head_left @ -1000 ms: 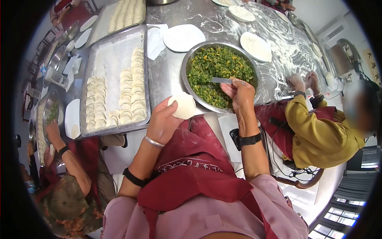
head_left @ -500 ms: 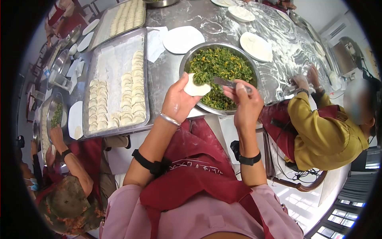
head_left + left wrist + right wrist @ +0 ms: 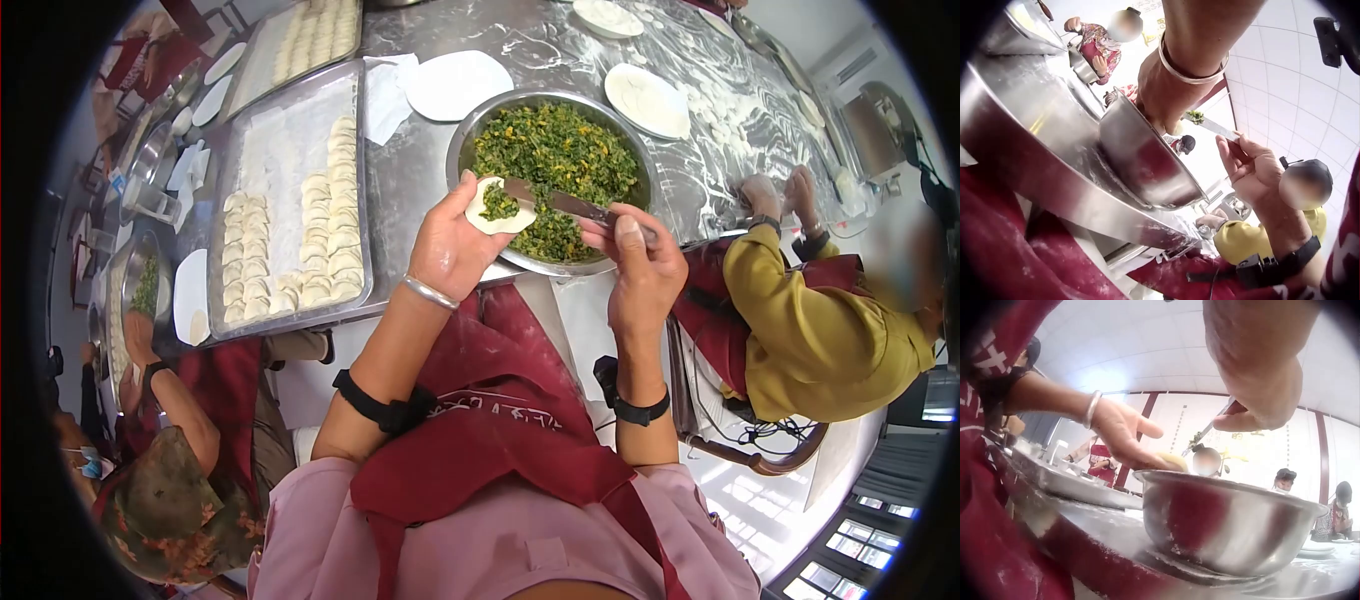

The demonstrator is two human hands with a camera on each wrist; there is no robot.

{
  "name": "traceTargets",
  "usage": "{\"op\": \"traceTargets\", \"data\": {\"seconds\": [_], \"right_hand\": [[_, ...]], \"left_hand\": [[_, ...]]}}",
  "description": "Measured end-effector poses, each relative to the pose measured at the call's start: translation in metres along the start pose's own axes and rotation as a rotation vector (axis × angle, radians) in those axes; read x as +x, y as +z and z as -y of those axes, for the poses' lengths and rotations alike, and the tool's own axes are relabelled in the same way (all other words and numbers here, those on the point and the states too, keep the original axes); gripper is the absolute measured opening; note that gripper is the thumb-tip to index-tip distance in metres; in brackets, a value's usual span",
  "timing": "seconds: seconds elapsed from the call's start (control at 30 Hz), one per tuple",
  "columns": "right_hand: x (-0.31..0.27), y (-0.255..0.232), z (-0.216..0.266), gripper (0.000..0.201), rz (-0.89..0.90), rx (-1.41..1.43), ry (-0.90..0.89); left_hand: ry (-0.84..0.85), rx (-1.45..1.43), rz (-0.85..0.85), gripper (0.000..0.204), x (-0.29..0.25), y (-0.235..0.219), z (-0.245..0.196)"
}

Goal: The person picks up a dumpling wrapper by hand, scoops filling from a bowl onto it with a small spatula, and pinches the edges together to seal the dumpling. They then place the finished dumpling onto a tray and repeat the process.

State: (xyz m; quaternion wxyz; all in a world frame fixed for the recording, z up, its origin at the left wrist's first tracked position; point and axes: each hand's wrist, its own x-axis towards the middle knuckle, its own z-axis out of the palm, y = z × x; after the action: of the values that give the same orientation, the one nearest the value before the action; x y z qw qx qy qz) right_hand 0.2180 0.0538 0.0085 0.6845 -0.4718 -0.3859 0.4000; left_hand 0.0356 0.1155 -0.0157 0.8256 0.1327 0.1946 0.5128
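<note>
Left hand [image 3: 448,245]: we are supporting dumpling wrapper [image 3: 512,223] on straight fingers, at mixing bowl [image 3: 1235,531].
Right hand [image 3: 643,265]: pinching spatula [image 3: 582,207] above bowl.

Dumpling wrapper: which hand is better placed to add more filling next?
Probably the right hand: it holds the metal spatula over the filling bowl, while the left hand supports the wrapper.

1. The dough wrapper [image 3: 520,222], bare at first, now carries filling [image 3: 499,204].
2. The left hand [image 3: 450,245] has brought it over the steel bowl [image 3: 650,165].
3. The spatula [image 3: 582,207] has left the bowl's mixture for the wrapper.
</note>
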Motion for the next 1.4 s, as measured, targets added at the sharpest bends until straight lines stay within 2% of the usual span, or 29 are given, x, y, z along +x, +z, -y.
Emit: {"op": "traceTargets", "data": {"seconds": [0.17,0.33,0.53,0.63,0.67,1.0,1.1,1.2,1.3,1.33,1.4], "right_hand": [[0.009,-0.008,-0.013,0.02,-0.079,0.121,0.229],[0.011,-0.013,-0.021,0.021,-0.105,0.132,0.263],[0.014,-0.019,-0.018,0.021,-0.113,0.167,0.365],[0.016,-0.022,-0.02,0.02,-0.116,0.207,0.404],[0.016,-0.023,-0.021,0.02,-0.118,0.221,0.412],[0.008,-0.037,-0.036,0.02,0.03,0.384,0.292],[0.007,-0.041,-0.036,0.019,0.043,0.45,0.234],[0.013,-0.047,-0.017,0.02,-0.024,0.467,0.126],[0.027,-0.064,-0.009,0.021,-0.096,0.018,-0.035],[0.031,-0.071,-0.011,0.021,-0.107,-0.24,-0.133],[0.029,-0.073,-0.002,0.02,-0.179,-0.106,-0.069]], "left_hand": [[-0.025,0.027,0.018,0.046,-0.007,0.003,0.005],[-0.016,0.137,-0.005,0.045,-0.018,0.006,0.007],[0.006,0.24,0.048,0.044,-0.023,0.004,0.013],[0.046,0.499,0.121,0.045,-0.027,0.005,0.012],[0.022,0.468,0.115,0.046,-0.028,0.005,0.013],[-0.102,0.217,0.022,0.049,-0.02,0.009,0.012],[-0.111,0.186,0.037,0.049,-0.02,0.014,0.014],[-0.104,0.188,0.02,0.049,-0.019,0.017,0.014],[-0.094,0.195,-0.009,0.05,-0.018,0.013,0.013],[-0.089,0.195,-0.016,0.05,-0.017,0.012,0.013],[-0.088,0.201,-0.011,0.05,-0.016,0.013,0.012]]}}
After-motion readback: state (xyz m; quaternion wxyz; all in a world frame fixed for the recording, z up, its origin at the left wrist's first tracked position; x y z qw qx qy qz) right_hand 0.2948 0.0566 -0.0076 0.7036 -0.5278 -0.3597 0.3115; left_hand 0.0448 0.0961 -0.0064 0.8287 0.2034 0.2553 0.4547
